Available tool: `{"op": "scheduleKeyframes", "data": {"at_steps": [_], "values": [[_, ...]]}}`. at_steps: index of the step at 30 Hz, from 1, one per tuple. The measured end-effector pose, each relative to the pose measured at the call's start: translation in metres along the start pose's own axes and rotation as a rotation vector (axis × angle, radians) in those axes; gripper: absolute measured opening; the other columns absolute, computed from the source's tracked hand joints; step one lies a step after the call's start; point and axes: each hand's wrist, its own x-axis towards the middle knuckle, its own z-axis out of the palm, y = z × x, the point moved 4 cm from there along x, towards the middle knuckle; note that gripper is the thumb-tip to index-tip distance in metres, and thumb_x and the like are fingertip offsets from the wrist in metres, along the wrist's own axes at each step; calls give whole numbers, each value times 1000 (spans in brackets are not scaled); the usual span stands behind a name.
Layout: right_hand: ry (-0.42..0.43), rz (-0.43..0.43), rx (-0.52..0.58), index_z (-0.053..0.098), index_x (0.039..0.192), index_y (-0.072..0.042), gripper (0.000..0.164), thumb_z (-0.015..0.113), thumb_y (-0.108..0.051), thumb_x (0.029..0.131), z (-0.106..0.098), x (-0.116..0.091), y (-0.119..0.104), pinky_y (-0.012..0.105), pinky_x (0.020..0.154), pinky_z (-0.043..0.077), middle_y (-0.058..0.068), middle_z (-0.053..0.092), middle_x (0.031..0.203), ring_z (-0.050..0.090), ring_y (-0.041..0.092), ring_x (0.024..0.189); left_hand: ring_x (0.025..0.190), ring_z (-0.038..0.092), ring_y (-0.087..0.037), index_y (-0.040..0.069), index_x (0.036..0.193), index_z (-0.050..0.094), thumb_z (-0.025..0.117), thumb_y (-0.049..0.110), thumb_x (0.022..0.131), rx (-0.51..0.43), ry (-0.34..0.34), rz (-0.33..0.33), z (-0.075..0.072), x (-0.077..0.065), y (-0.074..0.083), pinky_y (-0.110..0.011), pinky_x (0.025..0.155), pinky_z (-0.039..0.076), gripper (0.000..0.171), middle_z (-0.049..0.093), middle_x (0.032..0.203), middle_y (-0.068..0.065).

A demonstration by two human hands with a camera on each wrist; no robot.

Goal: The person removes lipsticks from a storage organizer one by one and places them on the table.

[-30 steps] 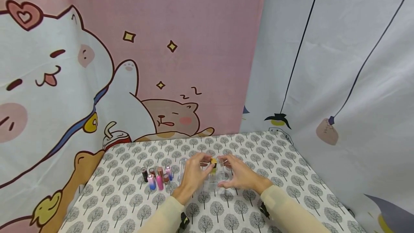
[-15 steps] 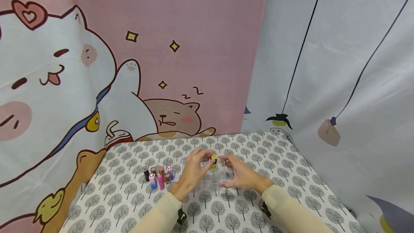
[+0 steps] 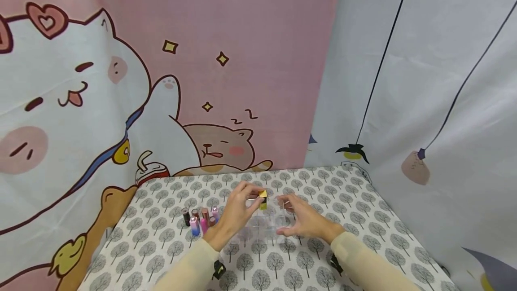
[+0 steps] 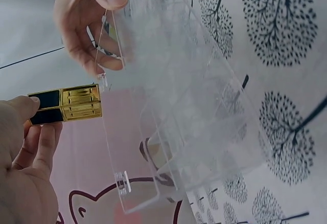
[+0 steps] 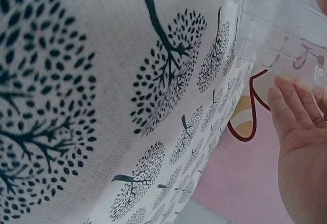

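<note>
My left hand (image 3: 239, 208) pinches a black-and-gold square lipstick tube (image 4: 66, 104) between thumb and fingers. In the left wrist view the tube's gold end faces the rim of a clear plastic organizer box (image 4: 168, 81), just outside it. Seen from the head, the lipstick stands upright above the box's back part. The box has inner dividers and sits on the table. My right hand (image 3: 304, 219) grips the box's right side, thumb at the front and fingers toward the back. Fingers of that hand (image 5: 294, 106) show behind the clear wall in the right wrist view.
Left of the box stands a cluster of several small tubes, including a black one (image 3: 186, 216), a pink one (image 3: 204, 226) and a purple-blue one (image 3: 194, 226). A tree-print cloth (image 3: 274, 268) covers the table. Cartoon-print curtains (image 3: 258, 57) hang behind and at the right.
My left hand has raised the lipstick and drawn it somewhat left, away from the box's compartments. The right hand stays at the box. The head view has shifted slightly left.
</note>
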Motion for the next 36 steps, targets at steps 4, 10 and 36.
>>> {"op": "scheduleKeyframes", "data": {"at_steps": [4, 10, 36], "values": [[-2, 1, -2, 49, 170, -14, 107, 105, -48, 85, -2, 0, 1, 57, 121, 65, 10, 65, 161, 72, 36, 143, 109, 85, -27, -1, 126, 79, 86, 2, 104, 12, -3, 16, -6, 1, -1, -31, 101, 73, 24, 73, 120, -15], [-4, 8, -34, 48, 171, -11, 114, 104, -58, 83, -3, 1, 2, 60, 122, 64, 10, 66, 162, 71, 33, 143, 106, 85, -28, -1, 125, 80, 88, 1, 102, 41, 30, 13, -20, 1, -1, -32, 99, 74, 24, 73, 119, -15], [-2, 17, -17, 48, 171, -15, 113, 104, -57, 83, 0, 0, 3, 57, 123, 64, 9, 65, 161, 70, 33, 144, 103, 87, -28, -1, 125, 78, 89, -2, 100, 152, 155, 17, -86, -12, -15, -38, 95, 75, 28, 84, 120, -15]]}}
